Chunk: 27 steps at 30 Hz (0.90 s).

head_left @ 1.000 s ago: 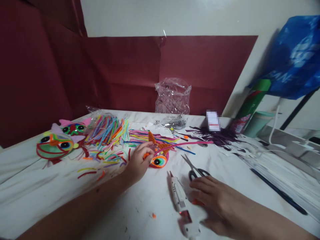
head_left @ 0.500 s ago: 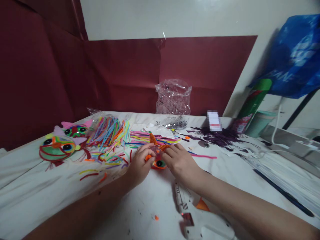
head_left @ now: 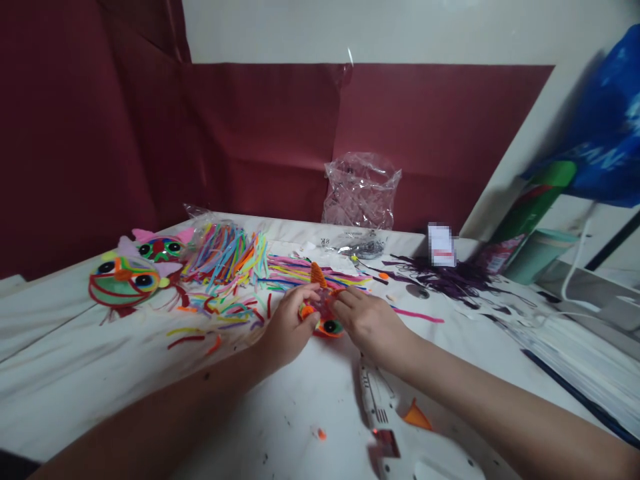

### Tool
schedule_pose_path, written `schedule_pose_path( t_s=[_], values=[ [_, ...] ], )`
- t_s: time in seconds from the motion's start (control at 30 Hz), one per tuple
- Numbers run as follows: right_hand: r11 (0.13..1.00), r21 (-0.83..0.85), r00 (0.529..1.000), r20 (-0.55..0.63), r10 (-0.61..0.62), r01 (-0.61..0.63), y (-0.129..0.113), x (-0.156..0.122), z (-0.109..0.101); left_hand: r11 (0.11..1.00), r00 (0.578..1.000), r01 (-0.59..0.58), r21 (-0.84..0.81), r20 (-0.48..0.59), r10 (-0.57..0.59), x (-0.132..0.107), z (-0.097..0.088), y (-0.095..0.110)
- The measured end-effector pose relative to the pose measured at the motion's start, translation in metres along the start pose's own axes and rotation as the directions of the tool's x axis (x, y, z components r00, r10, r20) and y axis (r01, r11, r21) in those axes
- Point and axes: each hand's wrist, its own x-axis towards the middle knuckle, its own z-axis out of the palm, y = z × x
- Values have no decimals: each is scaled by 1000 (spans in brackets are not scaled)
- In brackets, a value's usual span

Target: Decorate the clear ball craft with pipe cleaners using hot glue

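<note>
A small orange craft face with a round eye and an orange ear lies on the white table. My left hand pinches its left side, fingers closed on it. My right hand presses on its right side with bent fingers. A white glue gun lies on the table under my right forearm, with an orange triangle piece beside it.
Two finished colourful faces lie at the left. Heaps of bright pipe cleaners spread behind my hands. A clear plastic bag stands at the back. Dark purple scraps, a teal cup and stacked paper sit at the right.
My right hand left the glue gun and scissors and came up to the orange face, joining my left hand. The view has shifted a little to the left.
</note>
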Motion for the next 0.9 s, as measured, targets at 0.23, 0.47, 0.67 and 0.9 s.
schedule_pose_path(
  t_s=[0.23, 0.47, 0.67, 0.9],
  values=[
    [997, 36, 997, -5, 71, -71, -6, -4, 3, 998, 998, -32, 50, -52, 35, 1, 6, 1],
    [976, 125, 981, -45, 187, -180, -5, -15, 5, 994, 996, -68, 90, -52, 73, 3, 7, 2],
    [889, 324, 932, -49, 359, -325, 3, -29, 9, 994, 996, -57, 98, -58, 63, 4, 6, 3],
    [435, 630, 706, 270, 655, -644, -1, -21, 13, 991, 997, -48, 122, -51, 55, 4, 6, 3]
  ],
)
